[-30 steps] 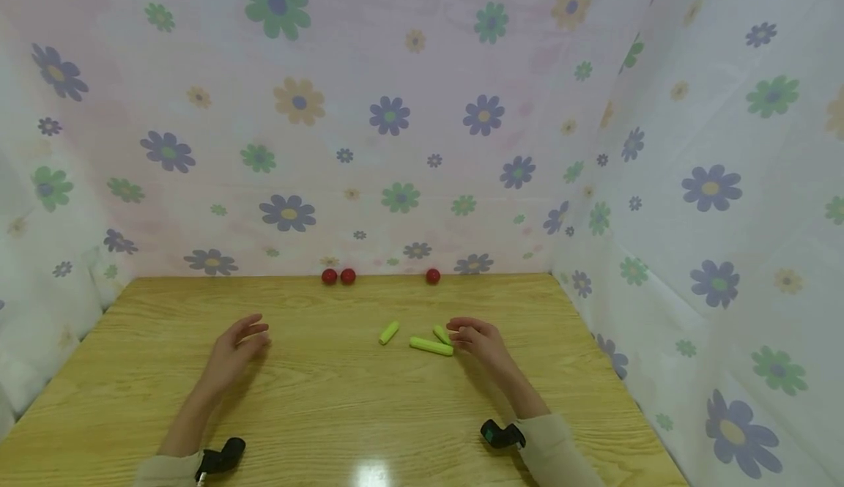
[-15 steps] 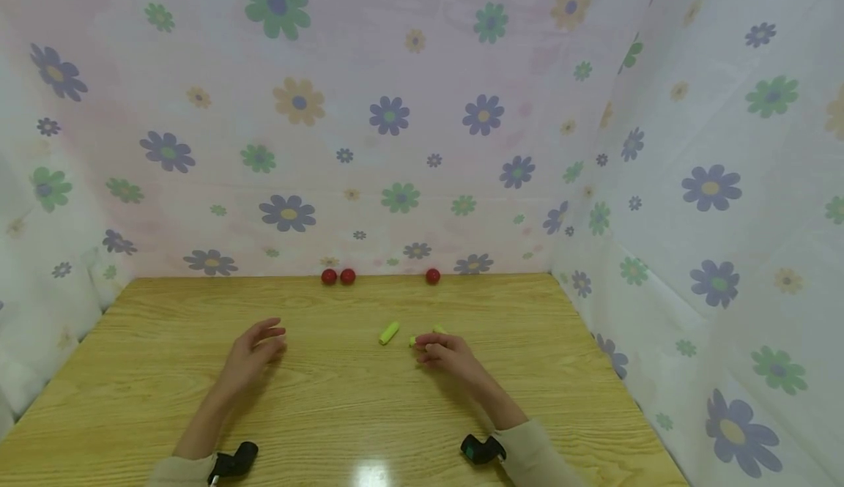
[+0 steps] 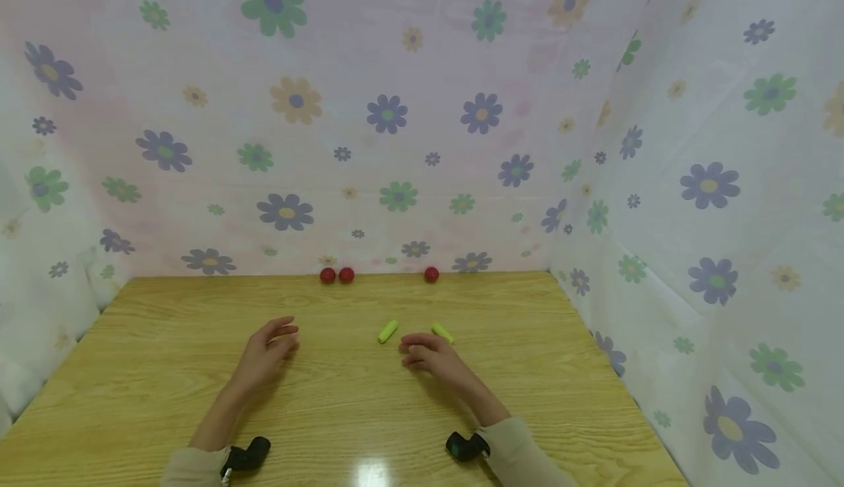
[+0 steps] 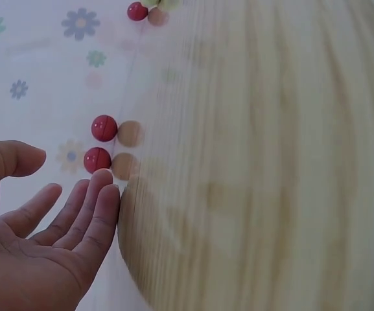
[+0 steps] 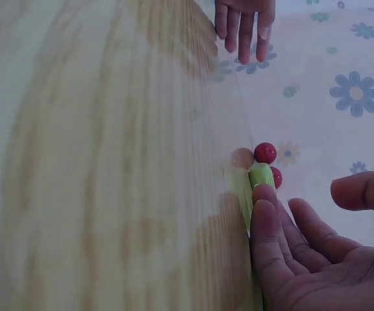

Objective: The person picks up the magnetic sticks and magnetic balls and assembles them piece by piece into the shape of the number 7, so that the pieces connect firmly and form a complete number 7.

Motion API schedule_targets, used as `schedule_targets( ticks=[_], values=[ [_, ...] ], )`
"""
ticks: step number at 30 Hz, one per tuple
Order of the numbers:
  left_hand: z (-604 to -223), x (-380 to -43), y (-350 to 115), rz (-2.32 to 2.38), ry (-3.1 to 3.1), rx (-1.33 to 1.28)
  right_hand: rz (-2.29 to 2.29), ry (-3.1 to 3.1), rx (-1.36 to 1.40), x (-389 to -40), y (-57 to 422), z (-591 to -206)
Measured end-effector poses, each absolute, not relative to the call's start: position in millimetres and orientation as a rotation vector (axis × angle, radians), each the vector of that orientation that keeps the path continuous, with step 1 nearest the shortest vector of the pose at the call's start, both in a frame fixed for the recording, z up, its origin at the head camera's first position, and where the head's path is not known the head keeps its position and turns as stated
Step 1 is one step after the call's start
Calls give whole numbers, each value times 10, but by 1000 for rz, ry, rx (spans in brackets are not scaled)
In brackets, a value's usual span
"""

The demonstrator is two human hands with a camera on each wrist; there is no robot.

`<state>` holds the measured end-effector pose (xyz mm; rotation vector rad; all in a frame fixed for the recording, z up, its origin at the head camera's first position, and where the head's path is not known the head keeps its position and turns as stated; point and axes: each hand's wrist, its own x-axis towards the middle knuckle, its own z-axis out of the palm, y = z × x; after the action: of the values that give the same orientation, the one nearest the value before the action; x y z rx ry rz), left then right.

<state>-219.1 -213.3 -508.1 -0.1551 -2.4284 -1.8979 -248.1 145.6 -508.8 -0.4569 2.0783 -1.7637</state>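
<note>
My right hand (image 3: 435, 361) is low over the table between two short yellow-green sticks, one stick (image 3: 387, 332) beyond its fingertips to the left and the other stick (image 3: 442, 333) just behind its knuckles. A third stick, lying here earlier, is hidden behind this hand in the head view. In the right wrist view the fingers (image 5: 271, 243) are loosely bent with the thumb well apart, and a stick (image 5: 262, 173) shows past their tips. My left hand (image 3: 267, 351) hovers over the left part of the table, fingers relaxed and holding nothing; no stick is near it.
Along the table's back edge sit two red balls side by side, a left ball (image 3: 327, 276) and its neighbour (image 3: 346, 275), with another red ball (image 3: 431, 274) farther right. Flower-patterned cloth (image 3: 395, 150) encloses the wood-grain table (image 3: 343, 399) at the back and sides.
The right hand has moved left from beside the sticks to in front of them, covering the nearest one. The left hand has shifted right. Sticks still visible and the balls stay in place.
</note>
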Motion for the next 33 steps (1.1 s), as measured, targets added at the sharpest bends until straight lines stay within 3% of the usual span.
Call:
schedule_targets(
  ticks=[33],
  values=[
    [-5166, -2550, -1968, -1981, -2299, -7, -1727, 2218, -447, -2671, 1161, -5108]
  ],
)
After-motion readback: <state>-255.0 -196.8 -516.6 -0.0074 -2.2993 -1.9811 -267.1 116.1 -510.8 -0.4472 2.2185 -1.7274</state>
